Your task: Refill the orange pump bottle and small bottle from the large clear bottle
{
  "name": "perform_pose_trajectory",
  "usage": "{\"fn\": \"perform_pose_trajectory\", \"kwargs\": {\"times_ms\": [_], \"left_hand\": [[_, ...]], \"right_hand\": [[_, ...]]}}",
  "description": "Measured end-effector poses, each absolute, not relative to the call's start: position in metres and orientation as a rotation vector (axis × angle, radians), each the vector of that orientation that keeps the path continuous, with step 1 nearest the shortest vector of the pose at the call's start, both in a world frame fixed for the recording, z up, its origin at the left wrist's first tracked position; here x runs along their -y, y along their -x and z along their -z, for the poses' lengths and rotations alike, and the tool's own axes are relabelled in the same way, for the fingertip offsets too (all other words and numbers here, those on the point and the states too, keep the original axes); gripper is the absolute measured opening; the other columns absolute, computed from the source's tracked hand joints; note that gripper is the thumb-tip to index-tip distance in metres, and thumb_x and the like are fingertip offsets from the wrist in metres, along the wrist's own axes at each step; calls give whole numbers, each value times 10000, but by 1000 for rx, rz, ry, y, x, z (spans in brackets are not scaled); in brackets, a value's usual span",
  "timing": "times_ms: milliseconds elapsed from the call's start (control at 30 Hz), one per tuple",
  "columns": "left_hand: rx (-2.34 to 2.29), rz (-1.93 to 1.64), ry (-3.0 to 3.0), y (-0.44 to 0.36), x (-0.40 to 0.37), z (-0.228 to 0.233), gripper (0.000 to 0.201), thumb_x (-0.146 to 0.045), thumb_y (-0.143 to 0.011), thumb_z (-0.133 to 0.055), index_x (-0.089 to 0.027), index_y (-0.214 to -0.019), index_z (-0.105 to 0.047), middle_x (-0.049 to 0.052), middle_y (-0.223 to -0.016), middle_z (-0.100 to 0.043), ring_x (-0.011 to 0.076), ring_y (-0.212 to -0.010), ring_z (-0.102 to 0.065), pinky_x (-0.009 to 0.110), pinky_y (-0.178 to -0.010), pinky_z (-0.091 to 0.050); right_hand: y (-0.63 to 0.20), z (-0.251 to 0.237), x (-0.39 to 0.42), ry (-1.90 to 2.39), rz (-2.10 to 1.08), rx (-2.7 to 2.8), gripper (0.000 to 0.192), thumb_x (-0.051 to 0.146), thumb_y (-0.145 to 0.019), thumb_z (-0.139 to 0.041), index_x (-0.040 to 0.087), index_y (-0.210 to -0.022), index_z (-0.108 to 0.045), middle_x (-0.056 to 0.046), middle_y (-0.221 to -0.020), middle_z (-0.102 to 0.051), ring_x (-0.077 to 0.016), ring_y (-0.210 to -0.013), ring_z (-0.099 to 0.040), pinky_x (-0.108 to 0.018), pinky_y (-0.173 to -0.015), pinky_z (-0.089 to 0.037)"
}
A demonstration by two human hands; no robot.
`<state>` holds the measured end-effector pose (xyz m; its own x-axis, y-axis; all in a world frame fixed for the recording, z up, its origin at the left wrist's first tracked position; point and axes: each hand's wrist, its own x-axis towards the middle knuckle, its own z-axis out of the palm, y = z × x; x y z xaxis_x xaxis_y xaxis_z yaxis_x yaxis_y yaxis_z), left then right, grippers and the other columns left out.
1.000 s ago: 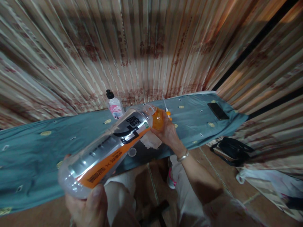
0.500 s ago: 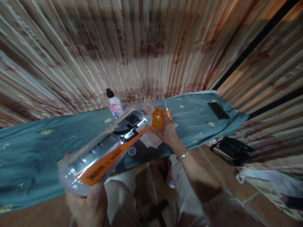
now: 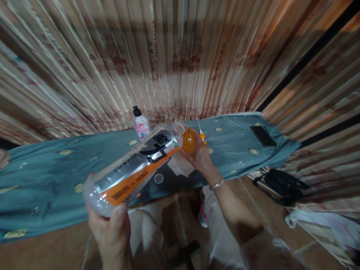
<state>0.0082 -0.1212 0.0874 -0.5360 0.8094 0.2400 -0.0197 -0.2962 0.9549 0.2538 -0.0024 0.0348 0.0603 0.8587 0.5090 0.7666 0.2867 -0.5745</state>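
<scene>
A large clear plastic bottle (image 3: 132, 165) with a silver and orange label lies tilted across the view, its neck end up and to the right. My left hand (image 3: 112, 228) grips it around the base, thumb on the near side. At the neck end, my right hand (image 3: 201, 152) is closed around a shiny, see-through orange rounded piece (image 3: 189, 140), which meets the bottle. Whether the two are joined I cannot tell. Below the bottle are a crumpled pale sheet (image 3: 180, 167) and a small round clear lid-like disc (image 3: 159, 178) on the table.
The narrow table has a blue-green cloth (image 3: 56, 180). A pump bottle (image 3: 141, 125) stands at its back edge. Behind my right hand lies a thin item with orange parts (image 3: 202, 137); a phone (image 3: 263, 135) is farther right. A black bag (image 3: 281, 183) sits beyond the table's right end.
The bottle's base has shifted slightly up and right in the view, along with my left hand. Both hands keep their grip. The camera view has also shifted a little.
</scene>
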Motion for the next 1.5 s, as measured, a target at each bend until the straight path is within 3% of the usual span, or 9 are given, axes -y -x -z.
{"fn": "perform_pose_trajectory", "kwargs": {"times_ms": [200,433,533,700,1033,1367,1500], "left_hand": [[-1338,-1876,-1095,-7,121,-82,696,-556,-746,-809,-372,-1399,-656,95,-1222,-748,376,-1061,-733,470,-668,-676],[-1291,-1903,-1018,-11,121,-82,797,-482,-691,-861,-239,-1412,-623,124,-1292,-692,312,-1001,-725,440,-766,-663],[-1274,-1919,-1038,-12,120,-80,836,-472,-690,-862,-248,-1449,-590,122,-1308,-675,286,-979,-719,446,-792,-657],[-1236,-1937,-1067,-15,118,-78,737,-452,-727,-845,-265,-1404,-619,96,-1228,-696,265,-943,-716,442,-792,-650],[-1183,-1949,-1107,-21,113,-80,692,-486,-718,-854,-266,-1342,-652,90,-1177,-698,252,-909,-707,428,-761,-654],[-1129,-1971,-1098,-22,112,-78,601,-441,-729,-862,-284,-1280,-682,65,-1143,-684,221,-889,-684,328,-656,-647],[-1095,-1970,-1121,-18,108,-73,640,-437,-736,-862,-278,-1323,-666,86,-1180,-692,236,-891,-705,349,-652,-657]], "right_hand": [[-257,-29,0,1470,-143,1708,901,417,-817,-824,113,-1541,-382,-254,-1358,-693,-408,-1214,-704,-584,-1004,-604],[-259,-25,-3,1441,-89,1698,917,435,-815,-813,151,-1548,-339,-197,-1308,-730,-362,-1179,-723,-520,-948,-622],[-259,-29,-2,1418,-115,1698,857,452,-853,-778,174,-1545,-356,-176,-1284,-734,-361,-1155,-727,-522,-933,-625],[-258,-38,1,1446,-181,1698,777,416,-876,-769,202,-1527,-402,-144,-1211,-745,-343,-1062,-744,-510,-904,-629],[-262,-34,-2,1421,-172,1672,769,521,-877,-746,152,-1465,-416,-174,-1162,-749,-366,-1027,-756,-553,-886,-628],[-262,-35,-3,1426,-182,1652,760,497,-853,-772,150,-1448,-451,-152,-1133,-771,-337,-1026,-767,-490,-872,-636],[-262,-34,-3,1446,-166,1638,793,501,-838,-784,149,-1462,-444,-164,-1166,-765,-341,-1051,-760,-489,-893,-634]]}}
